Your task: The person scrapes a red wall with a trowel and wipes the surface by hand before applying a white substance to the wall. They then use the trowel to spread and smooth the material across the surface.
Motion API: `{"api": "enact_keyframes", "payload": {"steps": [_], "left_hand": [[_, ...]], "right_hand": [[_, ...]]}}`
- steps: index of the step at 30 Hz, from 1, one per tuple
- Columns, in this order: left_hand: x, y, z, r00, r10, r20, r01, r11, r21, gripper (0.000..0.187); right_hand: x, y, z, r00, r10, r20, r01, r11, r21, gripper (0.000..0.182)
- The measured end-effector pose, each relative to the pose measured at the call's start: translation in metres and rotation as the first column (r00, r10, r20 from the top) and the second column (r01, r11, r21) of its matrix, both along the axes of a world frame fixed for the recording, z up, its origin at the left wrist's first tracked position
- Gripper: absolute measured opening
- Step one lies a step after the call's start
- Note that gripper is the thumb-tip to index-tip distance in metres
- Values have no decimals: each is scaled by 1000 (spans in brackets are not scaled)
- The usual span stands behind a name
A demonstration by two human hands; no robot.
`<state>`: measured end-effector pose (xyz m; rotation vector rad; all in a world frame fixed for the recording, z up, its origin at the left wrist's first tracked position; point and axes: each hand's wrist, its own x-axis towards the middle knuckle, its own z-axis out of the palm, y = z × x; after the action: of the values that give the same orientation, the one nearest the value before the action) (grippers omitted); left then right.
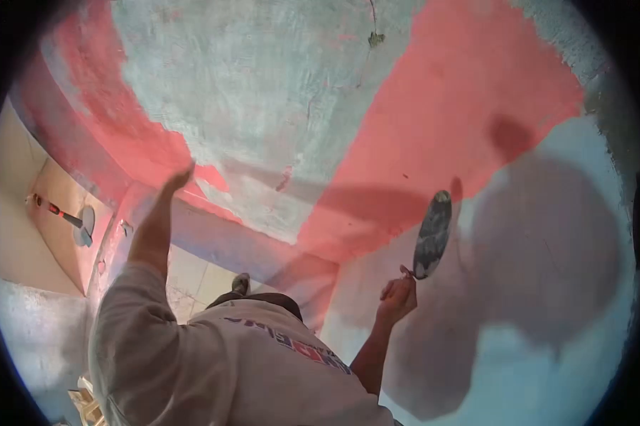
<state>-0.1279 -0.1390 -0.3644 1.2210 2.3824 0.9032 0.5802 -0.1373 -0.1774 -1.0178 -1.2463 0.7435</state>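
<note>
A: While the head camera looks down, what does the right hand (398,297) carry?

B: Item one: a flat oval steel trowel blade smeared with grey plaster (434,234). The fingers of that hand are closed round its handle at the lower end, and the blade rises above them, tilted slightly to the right, its face just beside the pale blue-grey plastered wall (547,369).

A: And the left hand (165,206)?

B: Item two: raised, palm flat, fingers straight and close together, holding nothing. Their tips lie at the edge of a red-painted patch of wall (441,121); whether they touch it cannot be told.

A: What lies between the two hands?

B: Item three: a rough grey-green unpainted plaster band (263,92), above and to the right of the left fingers.

A: Anything else?

B: Item four: a second round-bladed trowel with a red and black handle (68,216), lying on a tan tiled floor (57,241), well to the left of the left fingers. Item five: the person's grey sweatshirt sleeve (132,319), below them.
</note>
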Motion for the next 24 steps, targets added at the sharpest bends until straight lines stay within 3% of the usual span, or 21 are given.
{"api": "enact_keyframes", "payload": {"steps": [1,2,4,7,10,12,15,19,20,21,22,24], "left_hand": [[-6,-72,-22,996,53,-72,-70,965,-253,55],[3,-144,-66,995,97,-39,-104,904,-414,55],[37,-266,-101,964,251,91,-150,791,-594,54],[102,-403,-113,760,576,302,-206,654,-728,53],[159,-456,-105,539,729,421,-174,586,-792,52],[166,-459,-111,472,735,487,-128,604,-786,52],[126,-424,-125,478,660,579,-119,702,-702,51],[35,-279,-131,607,460,648,-160,869,-468,49],[13,-236,-123,641,386,663,-141,909,-393,49],[-19,-207,-130,645,207,736,-6,964,-265,53],[-33,-177,-112,602,131,788,1,986,-165,58],[-23,-133,-38,690,37,723,14,998,-65,58]], "right_hand": [[-12,-9,7,1000,4,-14,-4,1000,-26,44],[-13,-18,14,1000,-9,-13,8,996,-93,43],[-16,-24,13,999,-46,-15,43,986,-161,41],[-32,-36,11,992,-119,-50,105,969,-225,37],[-23,-28,19,971,-197,-138,147,939,-311,35],[-37,-31,24,948,-248,-202,158,912,-379,34],[-84,-35,31,879,-331,-342,184,899,-398,35],[-147,-25,73,879,-312,-360,233,941,-247,34],[-160,-21,82,892,-288,-349,245,956,-162,34],[-173,-21,90,904,-265,-336,254,964,-79,35],[-187,-22,100,906,-265,-329,274,962,-19,38],[-209,-23,116,913,-258,-316,310,943,124,46]]}}
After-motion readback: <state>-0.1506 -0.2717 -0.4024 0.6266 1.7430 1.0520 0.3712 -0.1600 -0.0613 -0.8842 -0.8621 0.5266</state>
